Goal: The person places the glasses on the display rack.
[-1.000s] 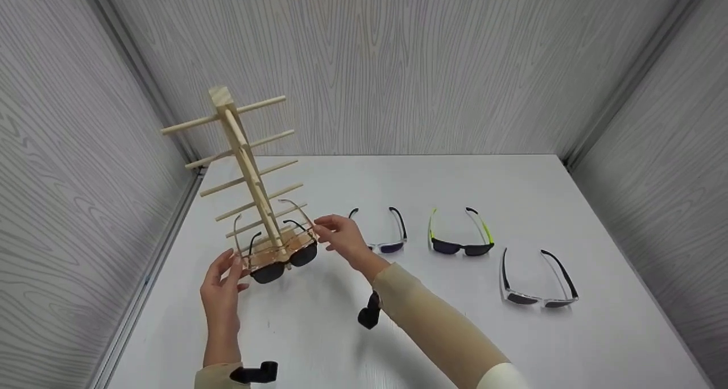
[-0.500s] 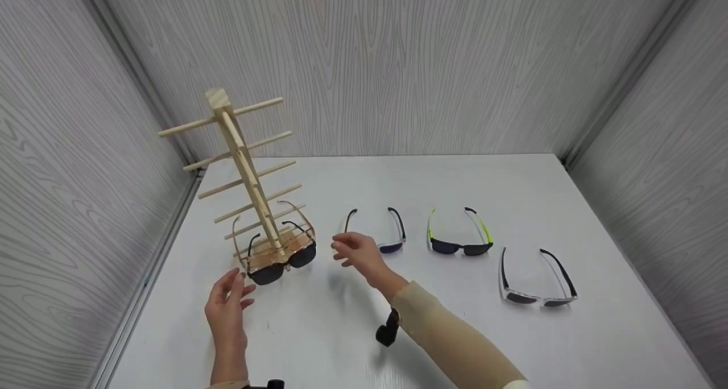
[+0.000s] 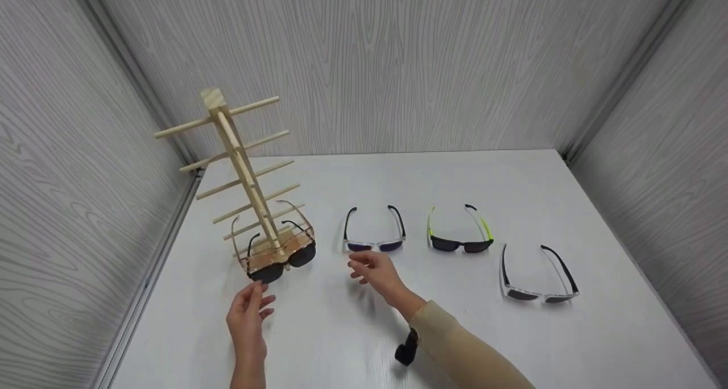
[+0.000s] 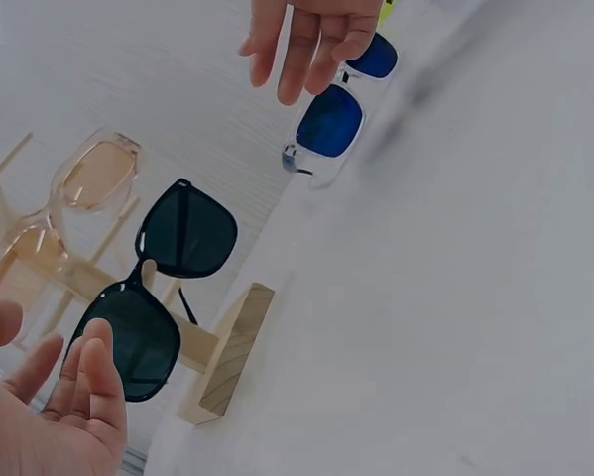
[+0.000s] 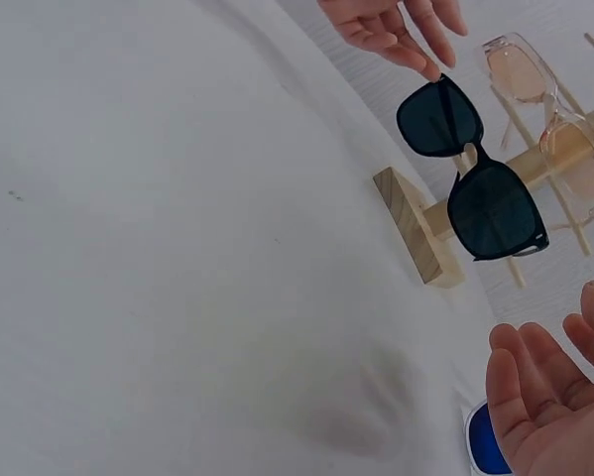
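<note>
A wooden sunglasses rack stands at the left, with pegs on both sides. Low on it hang black sunglasses, and just above these a clear, peach-lensed pair. My left hand is right in front of the black pair, fingers loosely bent and holding nothing; whether a fingertip touches the lens I cannot tell. Over the table, my right hand hovers with relaxed fingers, nothing in it. Just beyond it lie white-framed sunglasses with blue lenses and dark temples, unfolded.
Further right on the white table lie sunglasses with yellow-green temples and a clear-framed pair with black temples. Grey wood-grain panels enclose the back and both sides.
Both hands have come off the peach-lensed sunglasses, which stay on the rack. The right hand moved right and toward me, the left hand down and slightly right. The blue-lensed pair is now uncovered.
</note>
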Demonstrator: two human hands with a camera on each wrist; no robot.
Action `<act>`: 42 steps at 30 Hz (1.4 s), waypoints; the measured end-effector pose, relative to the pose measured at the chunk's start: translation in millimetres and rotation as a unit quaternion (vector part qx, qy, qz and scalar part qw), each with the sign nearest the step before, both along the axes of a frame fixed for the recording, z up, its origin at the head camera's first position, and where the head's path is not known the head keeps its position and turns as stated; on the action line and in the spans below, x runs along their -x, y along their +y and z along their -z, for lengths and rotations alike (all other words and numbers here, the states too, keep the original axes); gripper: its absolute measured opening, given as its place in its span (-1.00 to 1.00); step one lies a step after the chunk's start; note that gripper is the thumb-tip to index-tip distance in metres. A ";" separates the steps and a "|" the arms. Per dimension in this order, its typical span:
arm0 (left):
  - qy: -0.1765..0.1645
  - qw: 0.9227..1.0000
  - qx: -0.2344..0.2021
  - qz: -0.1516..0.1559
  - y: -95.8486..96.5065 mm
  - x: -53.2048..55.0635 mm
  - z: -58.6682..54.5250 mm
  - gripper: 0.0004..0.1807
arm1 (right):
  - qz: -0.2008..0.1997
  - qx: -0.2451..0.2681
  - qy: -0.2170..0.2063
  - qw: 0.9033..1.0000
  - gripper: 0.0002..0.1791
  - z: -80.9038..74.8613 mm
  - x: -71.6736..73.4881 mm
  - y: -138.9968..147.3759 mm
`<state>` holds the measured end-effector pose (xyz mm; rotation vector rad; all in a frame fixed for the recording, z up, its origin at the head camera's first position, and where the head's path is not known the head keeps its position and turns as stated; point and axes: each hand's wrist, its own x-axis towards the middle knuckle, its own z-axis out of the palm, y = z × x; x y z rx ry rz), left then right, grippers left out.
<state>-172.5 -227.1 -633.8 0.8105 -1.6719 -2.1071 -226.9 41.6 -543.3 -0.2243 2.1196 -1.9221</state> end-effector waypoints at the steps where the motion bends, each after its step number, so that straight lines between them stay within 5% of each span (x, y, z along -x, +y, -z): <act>1: -0.009 1.000 -0.005 0.000 3.6 0.1 0.5 -0.52 | 0.003 0.001 -0.003 1.000 -0.73 -1.7 -2.3 2.3; 6: -0.061 0.998 0.008 0.013 22.4 4.8 6.1 -0.47 | 0.026 0.004 -0.033 0.999 -0.70 7.4 -7.3 13.4; 13: -0.066 0.994 -0.010 0.081 44.0 3.8 -5.8 -0.46 | 0.052 0.010 -0.038 0.998 -0.60 31.6 -3.6 29.0; 19: -0.050 0.988 -0.010 0.145 64.3 -6.0 -37.7 -0.52 | 0.079 0.019 -0.048 0.996 -0.61 39.3 -2.5 44.1; 23: -0.039 0.981 0.056 0.181 79.4 -7.5 -54.9 -0.52 | 0.109 0.020 -0.055 0.992 -0.64 40.9 -0.8 53.0; 28: -0.035 0.972 0.097 0.209 92.7 3.1 -50.9 -0.52 | 0.148 0.016 -0.064 0.987 -0.67 40.3 1.3 62.6; 42: -0.030 0.971 0.103 0.213 123.6 38.5 -56.0 -0.63 | 0.263 -0.003 -0.082 0.961 -0.71 34.7 12.5 71.2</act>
